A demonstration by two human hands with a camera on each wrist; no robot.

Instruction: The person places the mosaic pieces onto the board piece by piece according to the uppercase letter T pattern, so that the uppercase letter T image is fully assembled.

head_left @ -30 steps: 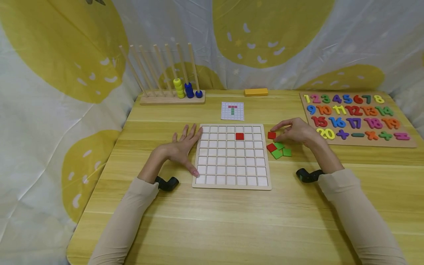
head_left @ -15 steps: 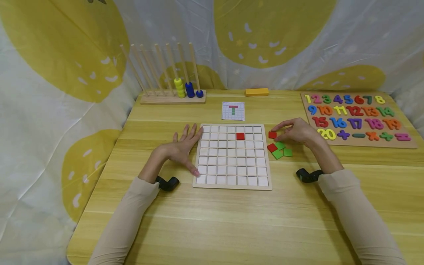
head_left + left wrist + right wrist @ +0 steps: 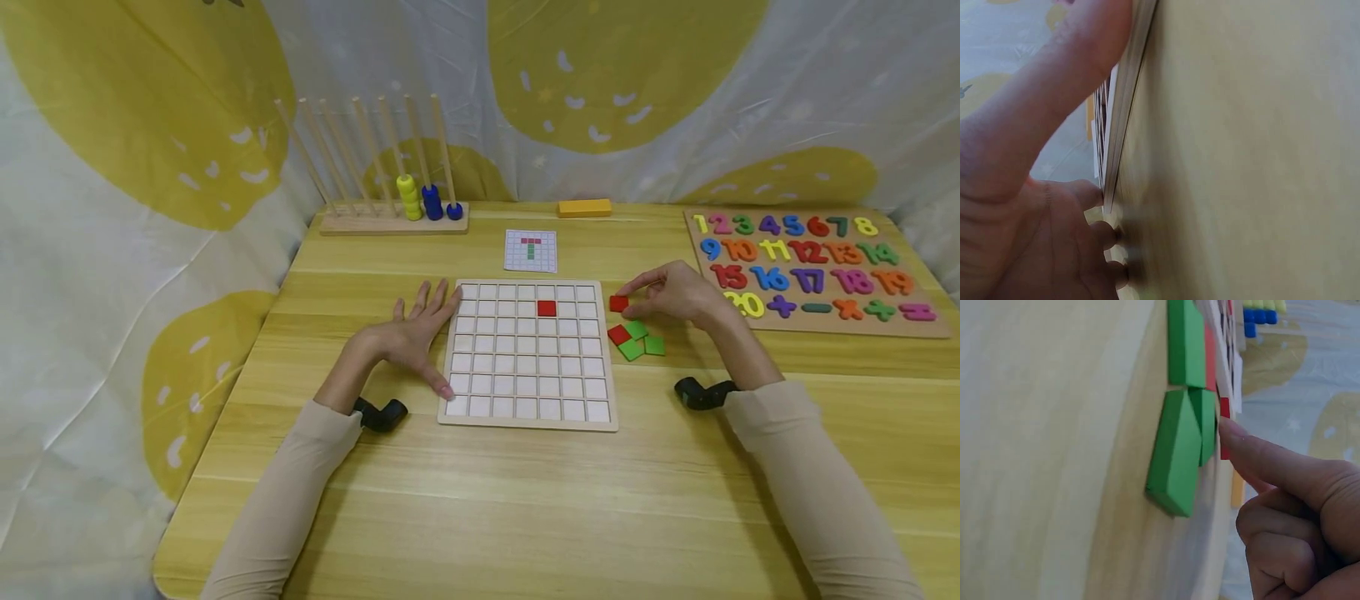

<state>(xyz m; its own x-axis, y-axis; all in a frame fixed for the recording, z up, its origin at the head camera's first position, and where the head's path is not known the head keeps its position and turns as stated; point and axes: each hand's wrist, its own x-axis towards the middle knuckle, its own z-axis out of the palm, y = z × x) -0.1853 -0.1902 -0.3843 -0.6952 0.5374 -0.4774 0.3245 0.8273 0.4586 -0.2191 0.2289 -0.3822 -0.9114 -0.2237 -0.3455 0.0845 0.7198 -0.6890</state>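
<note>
A wooden grid board (image 3: 527, 425) lies mid-table, with one red tile (image 3: 547, 308) in a square of its second row. My left hand (image 3: 405, 337) spreads its fingers along the board's left side, thumb on the lower left corner and index finger near the upper left. Beyond the right edge, my right hand (image 3: 675, 293) pinches another red tile (image 3: 618, 303) between thumb and index finger. That held tile (image 3: 1225, 440) also shows at the fingertips in the right wrist view. Just below the hand lie a third red tile (image 3: 619, 335) and three green tiles (image 3: 655, 346).
A small pattern card (image 3: 530, 251) with a red and green T lies behind the board. Farther back are a bead abacus (image 3: 393, 223) with upright rods and an orange block (image 3: 584, 208). A number puzzle board (image 3: 832, 327) sits at the right, near my right wrist.
My right hand and the pinched red tile have shifted very slightly away from the loose tiles, toward the back. The left hand stays at the board's side.
</note>
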